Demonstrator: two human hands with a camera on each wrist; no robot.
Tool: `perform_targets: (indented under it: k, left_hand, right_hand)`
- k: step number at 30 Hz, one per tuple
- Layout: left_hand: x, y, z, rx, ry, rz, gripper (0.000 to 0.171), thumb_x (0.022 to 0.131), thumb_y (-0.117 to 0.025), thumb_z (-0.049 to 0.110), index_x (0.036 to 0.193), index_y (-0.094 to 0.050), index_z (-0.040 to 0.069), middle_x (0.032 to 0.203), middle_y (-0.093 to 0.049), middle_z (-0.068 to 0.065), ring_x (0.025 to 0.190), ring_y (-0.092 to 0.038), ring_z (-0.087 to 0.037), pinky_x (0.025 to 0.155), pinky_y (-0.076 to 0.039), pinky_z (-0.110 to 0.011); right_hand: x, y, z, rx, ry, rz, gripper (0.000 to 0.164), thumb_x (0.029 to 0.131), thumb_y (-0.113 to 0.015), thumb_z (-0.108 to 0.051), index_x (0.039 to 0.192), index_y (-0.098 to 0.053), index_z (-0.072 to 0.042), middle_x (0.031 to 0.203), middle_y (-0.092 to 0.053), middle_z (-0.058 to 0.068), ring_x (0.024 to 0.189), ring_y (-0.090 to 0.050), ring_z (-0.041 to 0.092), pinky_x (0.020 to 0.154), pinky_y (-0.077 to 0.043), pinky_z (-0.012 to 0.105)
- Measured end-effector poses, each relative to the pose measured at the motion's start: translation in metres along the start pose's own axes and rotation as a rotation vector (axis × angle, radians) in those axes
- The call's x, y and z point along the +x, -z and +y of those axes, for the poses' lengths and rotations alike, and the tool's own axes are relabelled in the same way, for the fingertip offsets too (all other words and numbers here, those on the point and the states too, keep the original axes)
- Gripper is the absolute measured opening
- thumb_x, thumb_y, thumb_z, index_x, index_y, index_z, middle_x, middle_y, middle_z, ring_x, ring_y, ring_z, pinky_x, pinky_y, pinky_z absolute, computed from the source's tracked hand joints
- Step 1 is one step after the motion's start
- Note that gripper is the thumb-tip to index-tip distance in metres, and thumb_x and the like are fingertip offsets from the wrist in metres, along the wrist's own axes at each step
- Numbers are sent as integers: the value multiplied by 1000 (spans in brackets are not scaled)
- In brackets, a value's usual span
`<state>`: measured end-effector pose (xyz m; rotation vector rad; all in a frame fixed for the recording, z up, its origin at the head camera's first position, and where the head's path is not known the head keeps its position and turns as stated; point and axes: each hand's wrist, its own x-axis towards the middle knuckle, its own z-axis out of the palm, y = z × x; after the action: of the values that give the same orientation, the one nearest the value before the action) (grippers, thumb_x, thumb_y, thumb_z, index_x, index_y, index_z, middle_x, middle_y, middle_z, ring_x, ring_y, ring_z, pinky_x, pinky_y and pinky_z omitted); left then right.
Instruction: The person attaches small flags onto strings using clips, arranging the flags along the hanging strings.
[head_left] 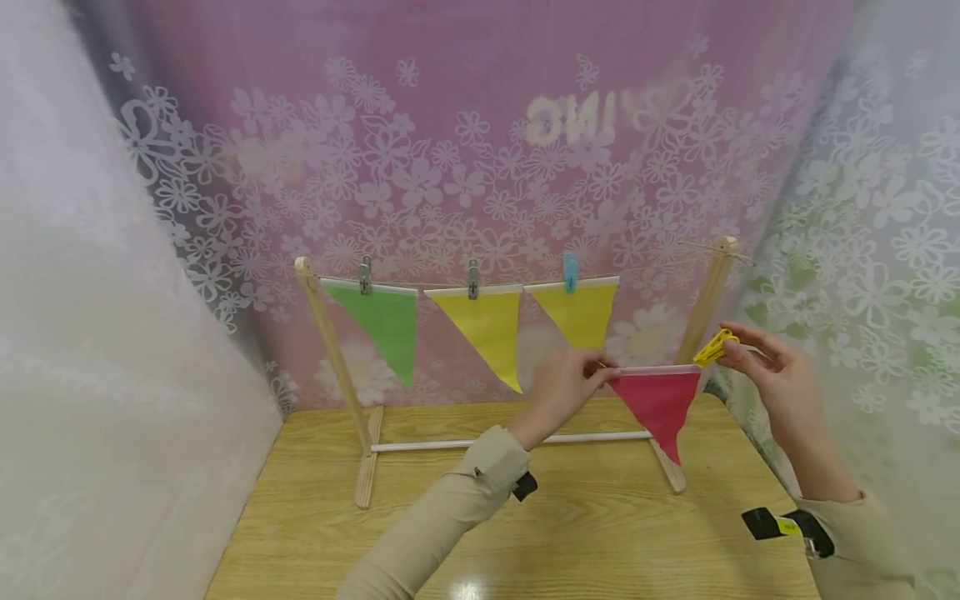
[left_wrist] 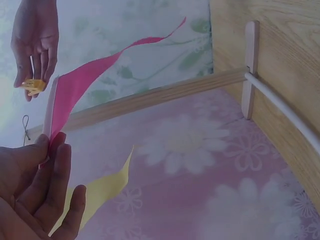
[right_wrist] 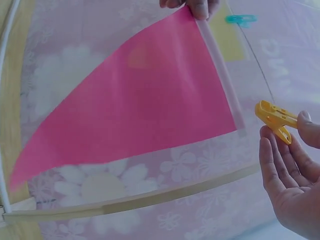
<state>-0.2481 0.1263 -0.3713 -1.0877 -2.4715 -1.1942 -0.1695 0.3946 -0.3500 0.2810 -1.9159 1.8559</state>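
Note:
A pink triangular pennant [head_left: 660, 404] with a white top band hangs from my left hand [head_left: 558, 387], whose thumb and fingers pinch its upper left corner. My right hand [head_left: 783, 387] holds a yellow clothespin [head_left: 716, 346] between thumb and fingers, close by the pennant's upper right corner. In the right wrist view the clothespin [right_wrist: 275, 120] stands apart from the white band. Behind, a string carries a green pennant [head_left: 386, 321] and a yellow pennant [head_left: 487, 325] under grey clips, plus another yellow pennant [head_left: 581, 308] under a blue clip [head_left: 571, 273].
The string runs between two wooden posts, the left post [head_left: 330, 358] and the right post [head_left: 708, 296]. A white rod [head_left: 427, 446] joins their feet on the wooden table [head_left: 600, 533]. Flowered curtains [head_left: 465, 167] surround the back and sides.

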Motion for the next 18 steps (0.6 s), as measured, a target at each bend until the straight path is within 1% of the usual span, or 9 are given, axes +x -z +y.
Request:
perform_targets:
  k: [5, 9, 11, 15, 18]
  left_hand:
    - [8, 1, 4, 42, -10, 11, 16, 99, -67, 35, 105, -78, 26, 83, -73, 16, 61, -52, 11, 52, -41, -11]
    - [15, 1, 9, 59, 1, 25, 17, 100, -66, 35, 107, -78, 26, 86, -75, 14, 59, -52, 14, 48, -42, -12]
    - [19, 1, 12, 80, 9, 41, 18, 99, -66, 36, 106, -79, 26, 86, -75, 13, 57, -51, 14, 44, -39, -13]
    - [26, 4, 16, 143, 9, 86, 17, 98, -68, 39, 103, -79, 28, 85, -75, 14, 56, -49, 12, 39, -30, -15]
    - [31, 7, 19, 158, 2, 107, 15, 97, -68, 40, 101, -79, 29, 85, -74, 17, 63, -52, 12, 40, -30, -14]
  right_hand:
    - [16, -3, -13, 37, 19, 48, 29, 99, -61, 3, 127, -68, -1, 110, -72, -2, 88, -73, 7, 83, -55, 15]
    - [30, -6, -25, 62, 50, 70, 28, 98, -62, 2, 126, -69, 0, 111, -70, 0, 89, -73, 7, 82, -55, 16]
    - [37, -7, -32, 69, 66, 82, 27, 98, -63, 2, 124, -69, 1, 111, -70, 1, 89, -73, 8, 81, -56, 17]
    - [47, -6, -40, 53, 89, 99, 26, 97, -64, 2, 122, -71, -2, 113, -69, 0, 88, -72, 7, 79, -56, 16]
    - [53, -5, -44, 42, 104, 107, 26, 96, -66, 1, 121, -72, -2, 114, -68, 1, 87, -72, 7, 78, -56, 16]
